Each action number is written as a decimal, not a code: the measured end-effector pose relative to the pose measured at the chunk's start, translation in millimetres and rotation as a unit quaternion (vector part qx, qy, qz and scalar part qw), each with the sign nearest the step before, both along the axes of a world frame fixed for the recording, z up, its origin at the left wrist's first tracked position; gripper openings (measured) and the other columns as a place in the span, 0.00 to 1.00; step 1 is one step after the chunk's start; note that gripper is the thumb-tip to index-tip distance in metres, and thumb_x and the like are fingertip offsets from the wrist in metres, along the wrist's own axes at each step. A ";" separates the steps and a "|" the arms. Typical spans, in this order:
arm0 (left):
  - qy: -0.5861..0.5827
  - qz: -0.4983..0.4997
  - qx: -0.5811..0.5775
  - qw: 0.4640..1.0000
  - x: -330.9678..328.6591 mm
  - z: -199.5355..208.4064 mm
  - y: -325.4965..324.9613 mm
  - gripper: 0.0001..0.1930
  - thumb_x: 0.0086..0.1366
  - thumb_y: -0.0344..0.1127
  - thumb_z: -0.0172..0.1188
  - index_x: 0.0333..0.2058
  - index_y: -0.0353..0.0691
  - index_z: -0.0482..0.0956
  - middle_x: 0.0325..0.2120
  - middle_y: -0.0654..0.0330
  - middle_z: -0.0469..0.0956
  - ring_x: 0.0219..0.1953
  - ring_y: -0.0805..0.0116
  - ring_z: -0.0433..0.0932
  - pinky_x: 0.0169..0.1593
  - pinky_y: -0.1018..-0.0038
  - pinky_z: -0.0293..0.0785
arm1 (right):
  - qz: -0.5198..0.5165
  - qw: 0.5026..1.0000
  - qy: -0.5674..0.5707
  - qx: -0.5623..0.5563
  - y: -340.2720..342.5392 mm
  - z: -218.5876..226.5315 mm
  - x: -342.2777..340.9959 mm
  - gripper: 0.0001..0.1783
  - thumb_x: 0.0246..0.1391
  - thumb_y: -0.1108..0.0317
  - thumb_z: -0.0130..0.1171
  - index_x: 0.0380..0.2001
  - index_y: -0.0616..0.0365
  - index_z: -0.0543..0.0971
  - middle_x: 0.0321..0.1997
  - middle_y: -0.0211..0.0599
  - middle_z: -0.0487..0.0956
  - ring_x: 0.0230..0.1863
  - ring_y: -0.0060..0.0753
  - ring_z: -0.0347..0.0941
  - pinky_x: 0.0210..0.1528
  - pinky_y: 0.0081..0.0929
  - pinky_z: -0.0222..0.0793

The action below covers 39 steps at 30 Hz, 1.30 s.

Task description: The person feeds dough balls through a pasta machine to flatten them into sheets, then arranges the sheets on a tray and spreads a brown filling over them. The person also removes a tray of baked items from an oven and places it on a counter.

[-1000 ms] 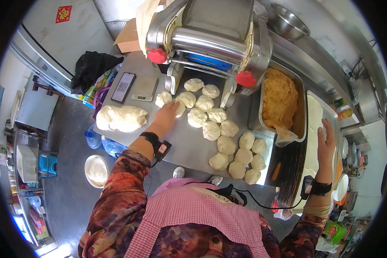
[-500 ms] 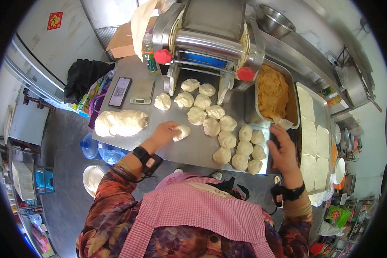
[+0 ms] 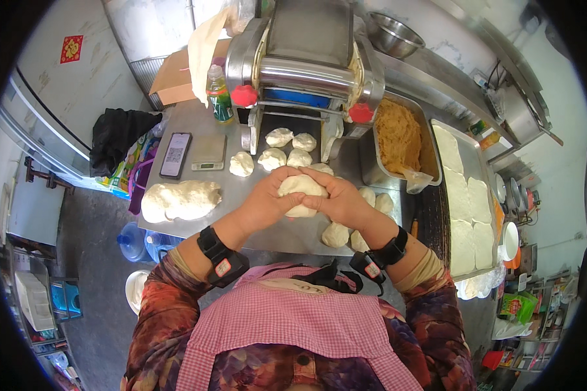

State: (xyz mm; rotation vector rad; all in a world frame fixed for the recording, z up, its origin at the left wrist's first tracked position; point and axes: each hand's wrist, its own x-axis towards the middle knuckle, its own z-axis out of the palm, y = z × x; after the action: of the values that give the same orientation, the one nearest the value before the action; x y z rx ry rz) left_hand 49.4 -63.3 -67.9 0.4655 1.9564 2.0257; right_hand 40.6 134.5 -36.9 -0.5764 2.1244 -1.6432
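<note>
Dough piece [image 3: 302, 188] cupped over the desk [image 3: 267, 242]

Head view: left hand [image 3: 269, 199] and right hand [image 3: 344, 201] are curled around it from both sides, thumbs at its near edge. Other dough balls [image 3: 272, 158] lie beyond, near the rolling machine [image 3: 306, 73].

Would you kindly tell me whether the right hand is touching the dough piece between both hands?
Touching: the head view shows the right hand curved against the dough piece, its thumb resting on it.

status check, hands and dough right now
Left hand, right hand: cupped around one dough piece. Other dough pieces close by, some partly hidden behind the hands. Roller machine standing beyond.
</note>
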 end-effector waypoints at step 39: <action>-0.072 -0.091 0.040 0.992 -74.7 93.3 -3.1 0.16 0.66 0.37 0.54 0.50 0.41 0.75 0.37 0.61 0.77 0.31 0.80 0.74 0.28 0.84 0.66 | -0.040 0.961 -0.154 -0.226 30.7 74.6 -73.7 0.19 0.53 0.69 0.63 0.48 0.60 0.77 0.40 0.38 0.79 0.32 0.23 0.77 0.31 0.18 0.75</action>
State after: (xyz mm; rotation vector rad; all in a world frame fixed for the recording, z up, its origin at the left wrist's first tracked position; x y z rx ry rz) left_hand -25.3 -66.3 25.4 0.4809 1.6901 1.9696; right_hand -33.1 165.2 37.7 -0.3336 1.5768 -2.1244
